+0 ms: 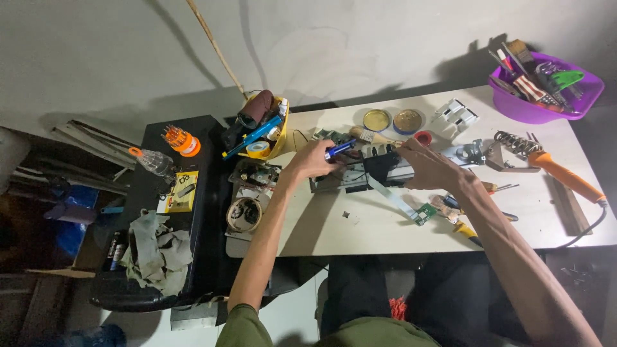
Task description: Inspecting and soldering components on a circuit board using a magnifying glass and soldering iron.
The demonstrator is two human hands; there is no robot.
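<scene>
My left hand [315,160] is closing its grip on a blue-handled screwdriver [339,150], tip at the black and grey metal assembly [376,168] lying mid-tabletop [360,225]. My right hand [429,167] is pressing fingers together on its right end. It is appearing stiff, heavy, sharp-edged, best held by the frame; its flat white ribbon cable [393,196] is looking fragile. A yellow rectangular card package [182,191] is lying left.

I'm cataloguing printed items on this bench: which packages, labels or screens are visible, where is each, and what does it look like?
Yellow carded pack: flat rectangle with dark items on it, on the black side surface beside the grey rag.
Two round tins: gold lids, blue rims, on the white table beyond the left hand and right hand.
Dark can: lying left of the rag, label too small to tell.
No screens in view.
</scene>
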